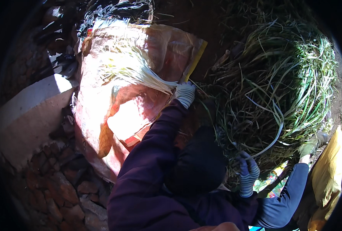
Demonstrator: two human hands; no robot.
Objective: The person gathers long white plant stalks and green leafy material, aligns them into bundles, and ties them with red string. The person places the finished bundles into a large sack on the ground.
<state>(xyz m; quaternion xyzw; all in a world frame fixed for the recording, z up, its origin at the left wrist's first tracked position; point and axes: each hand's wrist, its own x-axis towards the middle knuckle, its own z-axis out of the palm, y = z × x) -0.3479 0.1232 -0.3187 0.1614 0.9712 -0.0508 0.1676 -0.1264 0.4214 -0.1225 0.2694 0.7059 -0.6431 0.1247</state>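
Note:
My left hand (185,93), in a striped glove, closes round the gathered ends of a bundle of long pale stalks (142,70). The bundle's yellowish leafy tips fan out over a woven plastic sack (93,83) in bright sun. Lower right, my right hand (248,174), also in a striped glove, pinches one end of a long pale stalk (279,130) that curves up and to the right. That stalk lies over a large heap of long green leafy plants (306,101), with darker stems towards its left side.
Another person's gloved hand (312,145) and blue-grey sleeve (292,187) reach in beside the heap at right. A yellow cloth or sack (331,167) is at the far right. Left stand a low pale wall or block (29,101) and reddish stones (61,184).

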